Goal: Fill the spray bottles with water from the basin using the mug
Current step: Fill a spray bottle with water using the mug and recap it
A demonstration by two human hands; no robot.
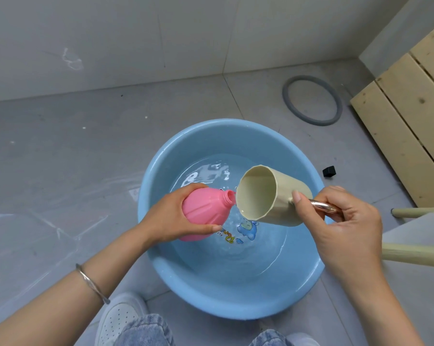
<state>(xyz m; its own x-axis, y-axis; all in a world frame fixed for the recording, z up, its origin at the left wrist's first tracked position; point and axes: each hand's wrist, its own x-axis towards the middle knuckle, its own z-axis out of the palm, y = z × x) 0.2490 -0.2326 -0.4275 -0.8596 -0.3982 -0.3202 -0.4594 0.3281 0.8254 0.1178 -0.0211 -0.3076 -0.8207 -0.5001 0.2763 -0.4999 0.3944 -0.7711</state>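
The pink spray bottle [201, 212] has no spray head on it and is held tilted over the blue basin [235, 307], its open threaded neck [229, 196] pointing up and to the right. The left hand [167, 216] grips its round body, fingers curled over the top and the thumb pressed along the lower side. The neck sits right at the rim of the cream mug [283, 196]; I cannot tell whether the two touch. The mug lies tipped nearly on its side above the basin with its mouth turned toward the bottle. Whether water is running from it cannot be made out. The right hand [345, 221] holds the mug by its shiny metal handle [322, 207], fingers wrapped round the handle and the thumb pressed against the mug's wall. Below both, clear water [250, 250] stands in the basin over a cartoon picture [247, 228] on the bottom. A thin silver bangle [92, 283] circles the left wrist. The basin stands on a grey tiled floor [61, 158], with a white shoe [118, 318] and denim knees [146, 330] at the near edge. Farther right lie a grey ring [312, 99], a small black block [329, 171], pale wooden slats [405, 121] and wooden legs [420, 212].
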